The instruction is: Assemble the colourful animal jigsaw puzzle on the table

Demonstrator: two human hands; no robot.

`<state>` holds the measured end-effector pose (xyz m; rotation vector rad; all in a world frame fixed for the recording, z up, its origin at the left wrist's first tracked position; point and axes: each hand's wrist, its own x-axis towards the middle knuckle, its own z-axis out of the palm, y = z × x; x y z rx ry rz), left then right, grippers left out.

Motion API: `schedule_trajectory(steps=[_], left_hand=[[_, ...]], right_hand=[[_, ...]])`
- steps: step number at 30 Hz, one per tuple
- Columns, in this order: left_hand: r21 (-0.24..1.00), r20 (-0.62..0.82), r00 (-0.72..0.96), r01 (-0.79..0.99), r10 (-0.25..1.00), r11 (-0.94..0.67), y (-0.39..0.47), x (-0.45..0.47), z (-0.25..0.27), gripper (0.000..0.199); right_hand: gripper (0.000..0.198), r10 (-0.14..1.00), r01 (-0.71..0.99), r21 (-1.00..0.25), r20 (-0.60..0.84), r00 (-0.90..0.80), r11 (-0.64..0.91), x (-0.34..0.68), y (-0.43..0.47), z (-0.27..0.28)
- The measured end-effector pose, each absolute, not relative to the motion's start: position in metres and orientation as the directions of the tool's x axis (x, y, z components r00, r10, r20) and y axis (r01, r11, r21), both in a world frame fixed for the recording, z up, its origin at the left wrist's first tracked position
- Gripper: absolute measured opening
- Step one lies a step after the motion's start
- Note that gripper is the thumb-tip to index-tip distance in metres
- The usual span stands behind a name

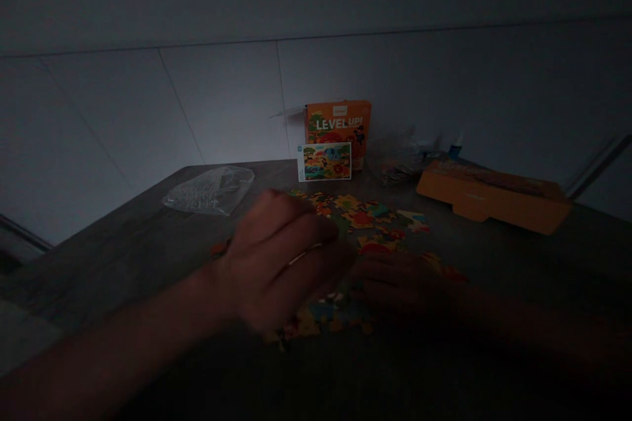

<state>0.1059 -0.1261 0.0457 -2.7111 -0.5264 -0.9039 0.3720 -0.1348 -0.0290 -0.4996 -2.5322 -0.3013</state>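
My left hand (286, 256) is raised over the puzzle with its fingers curled together, and a dull green puzzle piece (342, 227) shows at its fingertips. Lower and to the right, my right hand (399, 279) lies in deep shade, its fingers stretched out over the pieces. Between and below the hands, joined puzzle pieces (320, 322) form a strip in yellow, blue and red, partly covered by my left hand. Beyond them, loose colourful puzzle pieces (358, 218) are spread on the grey table (148, 263).
A small picture card (324, 162) leans on an upright orange "LEVEL UP!" box (363, 120) by the wall. Left of it lies a clear plastic bag (210, 192). At the right are another clear bag (395, 161) with contents and an opened orange box (494, 197). The light is dim.
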Motion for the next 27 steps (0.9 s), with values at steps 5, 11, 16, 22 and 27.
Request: schedule_trajectory(steps=[5, 11, 16, 22, 27], left_hand=[[-0.020, 0.428, 0.838, 0.383, 0.338, -0.924, -0.089, 0.147, -0.012, 0.030], [0.140, 0.374, 0.765, 0.513, 0.524, -0.847, -0.084, 0.145, -0.029, 0.034], [0.102, 0.357, 0.726, 0.596, 0.588, -0.797, -0.080, 0.143, -0.033, 0.038], [0.140, 0.347, 0.688, 0.634, 0.637, -0.761, -0.077, 0.144, -0.038, 0.035], [0.176, 0.344, 0.618, 0.697, 0.707, -0.695, -0.073, 0.144, -0.038, 0.028]], right_hand=[[0.027, 0.317, 0.474, 0.110, 0.610, -0.726, 0.874, 0.375, -0.127, -0.037], [0.021, 0.440, 0.568, 0.109, 0.520, -0.732, 0.816, 0.377, -0.121, -0.040], [0.015, 0.460, 0.586, 0.110, 0.511, -0.726, 0.802, 0.377, -0.117, -0.044], [0.015, 0.517, 0.637, 0.089, 0.505, -0.691, 0.765, 0.377, -0.118, -0.042], [0.016, 0.561, 0.699, 0.079, 0.536, -0.631, 0.710, 0.379, -0.118, -0.035]])
